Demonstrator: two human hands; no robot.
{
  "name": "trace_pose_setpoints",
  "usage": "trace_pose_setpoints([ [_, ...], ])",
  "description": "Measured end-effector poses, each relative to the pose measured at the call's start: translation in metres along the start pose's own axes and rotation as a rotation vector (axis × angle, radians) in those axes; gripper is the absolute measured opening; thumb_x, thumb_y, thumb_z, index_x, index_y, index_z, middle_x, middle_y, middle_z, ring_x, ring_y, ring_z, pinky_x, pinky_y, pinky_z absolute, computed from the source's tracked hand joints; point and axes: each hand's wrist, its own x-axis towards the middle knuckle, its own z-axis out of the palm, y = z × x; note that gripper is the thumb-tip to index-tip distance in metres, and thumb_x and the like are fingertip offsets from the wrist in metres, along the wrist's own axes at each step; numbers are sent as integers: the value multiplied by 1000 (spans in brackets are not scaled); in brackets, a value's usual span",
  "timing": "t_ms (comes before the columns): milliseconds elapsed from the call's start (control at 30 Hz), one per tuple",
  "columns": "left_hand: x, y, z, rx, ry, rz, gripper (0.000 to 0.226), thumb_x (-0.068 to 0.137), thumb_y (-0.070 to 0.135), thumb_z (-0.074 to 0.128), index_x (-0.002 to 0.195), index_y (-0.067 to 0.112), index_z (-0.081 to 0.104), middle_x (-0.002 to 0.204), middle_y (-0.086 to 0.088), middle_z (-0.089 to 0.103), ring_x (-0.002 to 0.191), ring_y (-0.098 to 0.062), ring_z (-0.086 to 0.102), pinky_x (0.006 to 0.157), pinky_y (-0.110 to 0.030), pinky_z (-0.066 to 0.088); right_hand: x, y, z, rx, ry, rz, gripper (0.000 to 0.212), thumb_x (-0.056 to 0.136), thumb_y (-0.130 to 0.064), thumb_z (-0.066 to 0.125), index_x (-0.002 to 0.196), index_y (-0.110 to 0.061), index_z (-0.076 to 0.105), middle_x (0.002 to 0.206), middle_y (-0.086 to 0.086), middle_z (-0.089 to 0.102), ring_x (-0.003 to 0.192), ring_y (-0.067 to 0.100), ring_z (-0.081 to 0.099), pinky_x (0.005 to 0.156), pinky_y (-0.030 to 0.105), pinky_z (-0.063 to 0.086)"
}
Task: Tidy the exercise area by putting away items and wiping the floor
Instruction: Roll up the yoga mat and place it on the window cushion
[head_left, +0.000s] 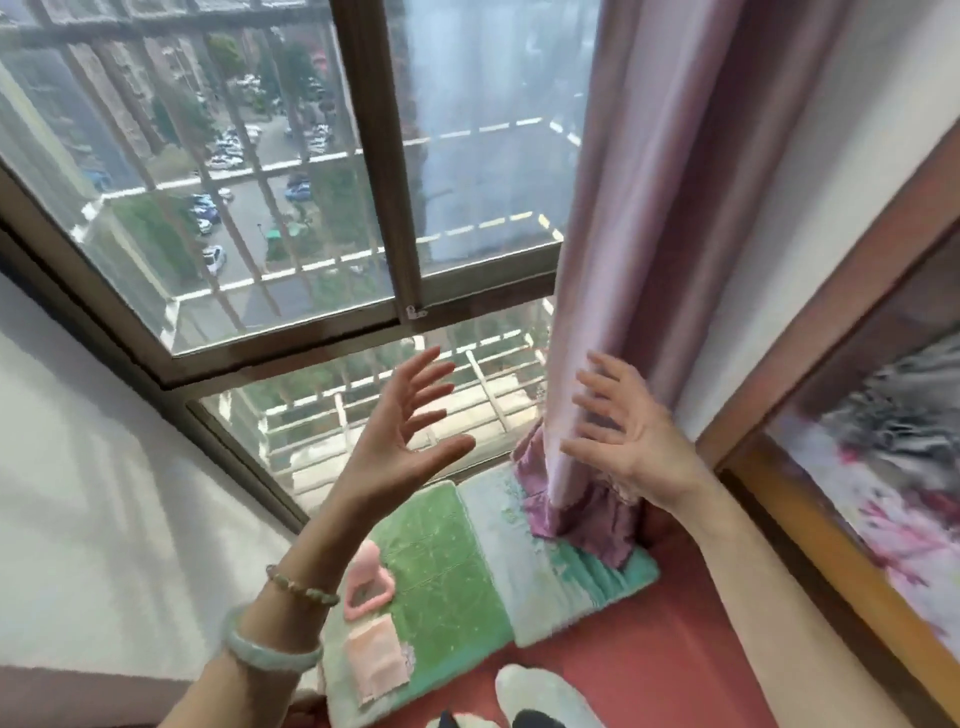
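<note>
Head view: I am holding my left hand (402, 447) up, fingers spread and empty, while my right hand (631, 441), equally open, is touching the curtain (613, 260) above the mat (441, 571).

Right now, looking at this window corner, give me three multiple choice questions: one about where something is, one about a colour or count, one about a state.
1. Where does the pink curtain end?
A. Bunched on the far end of the mat
B. Tied to the window frame
C. Draped over the picture frame

2. How many bracelets are on the left wrist?
A. None
B. One
C. Two

3. What state are the hands in?
A. Both open and empty
B. Both gripping the curtain
C. One holding a cloth

Answers:
1. A, its hem is piled on the green mat.
2. C, a beaded bracelet and a pale bangle.
3. A, the left hand and right hand have fingers spread and hold nothing.
</note>
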Motion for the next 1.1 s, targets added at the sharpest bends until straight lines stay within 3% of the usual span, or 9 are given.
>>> trace_pose_setpoints([
  [167, 24, 25, 74, -73, -260, 96, 86, 63, 38, 80, 136, 39, 33, 137, 12, 48, 124, -9, 51, 99, -34, 46, -76, 4, -60, 28, 306, 31, 83, 65, -15, 82, 125, -49, 36, 139, -7, 43, 127, 7, 46, 101, 29, 42],
  [300, 39, 42, 150, -115, -478, 145, 93, 62, 44, 82, 140, 30, 32, 139, 3, 47, 126, -13, 49, 101, -41, 45, -145, 11, -106, 29, 559, 70, 82, 73, 0, 76, 132, -40, 35, 138, -8, 43, 127, 9, 46, 101, 31, 43],
  [467, 45, 67, 263, -174, -745, 198, 93, 60, 40, 81, 139, 29, 33, 140, 2, 46, 125, -10, 49, 99, -33, 45, -234, 18, -161, 30, 843, 114, 77, 77, 0, 72, 130, -42, 35, 138, -11, 44, 124, 3, 46, 99, 26, 44],
  [733, 14, 114, 460, -264, -1104, 248, 83, 67, 25, 79, 137, 28, 34, 140, 1, 45, 123, -6, 50, 95, -22, 45, -365, 43, -245, 28, 1207, 161, 80, 74, 2, 74, 130, -41, 36, 139, -7, 42, 126, 6, 46, 101, 29, 44],
  [867, -10, 137, 546, -292, -1243, 291, 82, 72, 18, 76, 141, 22, 32, 139, 6, 45, 124, -4, 48, 97, -29, 46, -421, 49, -280, 8, 1348, 172, 83, 74, 1, 74, 135, -39, 34, 141, -7, 41, 127, 7, 45, 102, 31, 44],
  [1100, -69, 176, 671, -319, -1539, 313, 88, 67, 23, 80, 141, 30, 33, 139, 12, 45, 121, -6, 52, 98, -30, 48, -534, 46, -293, -43, 1701, 265, 88, 71, -1, 78, 139, -33, 32, 135, -2, 46, 118, 8, 52, 91, 20, 49],
])
